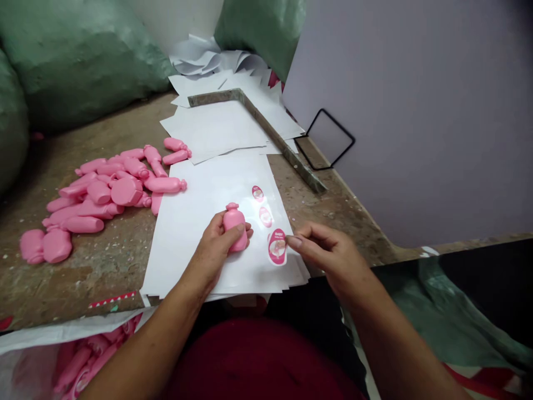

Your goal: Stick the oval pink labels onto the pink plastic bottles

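My left hand [212, 247] is shut around a pink plastic bottle [234, 226], which stands upright over a white label sheet [187, 253]. Several small oval pink-and-white labels lie on that sheet, and the largest oval label [277, 247] is just beside my right hand [328, 250]. The thumb and forefinger of that hand are pinched together at the label's edge, and I see nothing held between them. Whether they touch the label is hard to tell.
A heap of pink plastic bottles [89, 197] lies on the worn workbench [104, 272] to the left. Beyond are stacked white sheets [216, 125], a metal angle bar [260, 133], green sacks [70, 61] and a black wire frame [327, 139]. A bag of pink bottles [87, 361] sits below the bench.
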Tool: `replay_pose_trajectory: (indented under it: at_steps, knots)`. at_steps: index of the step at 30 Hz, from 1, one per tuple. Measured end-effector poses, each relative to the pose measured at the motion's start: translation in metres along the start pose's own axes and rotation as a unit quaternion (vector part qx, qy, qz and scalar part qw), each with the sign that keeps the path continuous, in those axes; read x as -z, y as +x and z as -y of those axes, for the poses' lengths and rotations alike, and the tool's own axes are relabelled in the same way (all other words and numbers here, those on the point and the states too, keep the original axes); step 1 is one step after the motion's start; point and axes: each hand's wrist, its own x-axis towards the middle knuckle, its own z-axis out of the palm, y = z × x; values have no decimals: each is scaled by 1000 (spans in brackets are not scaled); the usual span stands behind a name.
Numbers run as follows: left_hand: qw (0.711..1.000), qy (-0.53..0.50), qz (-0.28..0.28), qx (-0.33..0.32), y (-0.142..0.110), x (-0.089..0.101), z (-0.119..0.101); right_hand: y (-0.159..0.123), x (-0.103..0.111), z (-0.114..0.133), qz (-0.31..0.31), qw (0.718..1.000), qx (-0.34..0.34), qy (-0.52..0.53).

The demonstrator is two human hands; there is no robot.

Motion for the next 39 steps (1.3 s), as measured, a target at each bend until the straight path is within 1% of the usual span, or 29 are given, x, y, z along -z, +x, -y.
replay_pose_trajectory:
  at_steps: [3, 6, 9, 14, 20, 27, 39]
  knots:
    - [998, -41, 41, 7, -10, -3, -2, -3, -1, 11, 8, 1000, 8, 12]
    - [988, -114, 91, 45, -24, -7, -6, -6, -10, 19, 25, 999, 26, -1]
    - [981, -134, 122, 71, -35, -9, -9, -6, -18, 22, 39, 998, 30, -28]
    - [981, -140, 117, 66, -42, -8, -8, -6, -23, 19, 51, 998, 11, -47]
    - [979, -146, 122, 66, -42, -7, -4, -6, -25, 16, 55, 997, 1, -52]
    - [980, -142, 122, 65, -41, -7, -2, -4, -26, 13, 49, 997, 2, -62]
    - [980, -149, 115, 66, -41, -8, -1, -4, -28, 10, 45, 998, 5, -40]
